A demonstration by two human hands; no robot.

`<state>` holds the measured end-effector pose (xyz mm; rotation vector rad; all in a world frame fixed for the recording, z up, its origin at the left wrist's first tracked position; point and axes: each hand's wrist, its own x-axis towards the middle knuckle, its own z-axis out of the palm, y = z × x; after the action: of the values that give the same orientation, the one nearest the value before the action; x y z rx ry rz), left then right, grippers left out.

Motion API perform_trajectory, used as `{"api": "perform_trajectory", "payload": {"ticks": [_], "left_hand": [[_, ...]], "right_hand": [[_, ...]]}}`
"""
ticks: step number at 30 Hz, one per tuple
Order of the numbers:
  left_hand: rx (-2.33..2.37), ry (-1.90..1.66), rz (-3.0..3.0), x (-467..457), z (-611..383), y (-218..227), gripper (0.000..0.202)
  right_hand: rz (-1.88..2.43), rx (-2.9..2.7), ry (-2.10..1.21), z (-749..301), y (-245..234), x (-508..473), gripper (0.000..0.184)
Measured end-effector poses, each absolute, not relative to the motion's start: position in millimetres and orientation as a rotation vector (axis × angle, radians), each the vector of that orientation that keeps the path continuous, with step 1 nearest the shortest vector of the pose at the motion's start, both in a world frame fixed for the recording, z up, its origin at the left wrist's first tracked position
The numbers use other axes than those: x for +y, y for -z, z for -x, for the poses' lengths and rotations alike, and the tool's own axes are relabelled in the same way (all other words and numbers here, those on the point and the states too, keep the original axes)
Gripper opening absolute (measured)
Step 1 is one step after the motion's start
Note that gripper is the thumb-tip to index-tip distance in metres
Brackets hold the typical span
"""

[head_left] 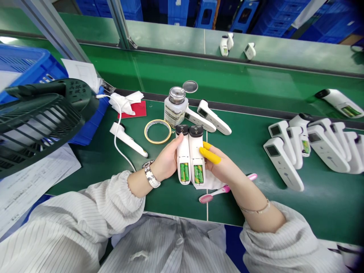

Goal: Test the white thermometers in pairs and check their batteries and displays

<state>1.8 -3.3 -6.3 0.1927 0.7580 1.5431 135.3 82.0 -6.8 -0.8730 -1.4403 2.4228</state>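
Side by side in front of me are two white infrared thermometers, their battery bays uncovered and green batteries showing. My left hand (168,158) is closed around the left thermometer (183,153), thumb on its front. The right thermometer (196,146) is gripped by my right hand (217,161), which wears yellow finger covers. Beneath the right hand lies a white cloth (210,181), and a pink and white toothbrush (218,192) rests beside it. Behind the pair stand a pump bottle (174,108) with its lid raised and a roll of tape (157,131).
More thermometers (284,163) cluster on the right, and another (129,140) lies at left near a white cable (116,146). A dark green fan (42,117) and blue crate (54,68) crowd the left side. Across the back runs a green conveyor belt (182,72) carrying several thermometers.
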Motion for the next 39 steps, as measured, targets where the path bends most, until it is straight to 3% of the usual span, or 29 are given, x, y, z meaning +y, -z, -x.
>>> {"api": "perform_trajectory", "payload": {"ticks": [4,9,16,29,32,35,39], "left_hand": [[0.727,-1.53,-0.207,-3,-3,8,0.043],[0.842,-1.543,-0.15,-4,0,11,0.035],[0.849,-1.595,-0.051,-6,0,7,0.032],[0.885,-1.557,-0.272,-8,1,7,0.022],[0.884,-1.566,-0.223,-7,2,9,0.022],[0.892,-1.575,-0.269,-5,1,13,0.026],[0.954,-1.581,-0.301,-5,-1,14,0.042]], "right_hand": [[0.796,-1.549,-2.389,-134,5,80,0.041],[0.721,-1.627,-2.237,-132,2,76,0.037],[0.971,-1.224,-2.248,-132,0,78,0.026],[1.022,-1.21,-2.285,-131,-2,75,0.041],[0.912,-1.221,-1.93,-133,-1,82,0.034],[0.73,-1.216,-1.406,-139,4,93,0.04],[0.737,-1.457,-1.317,-145,18,97,0.042]]}}
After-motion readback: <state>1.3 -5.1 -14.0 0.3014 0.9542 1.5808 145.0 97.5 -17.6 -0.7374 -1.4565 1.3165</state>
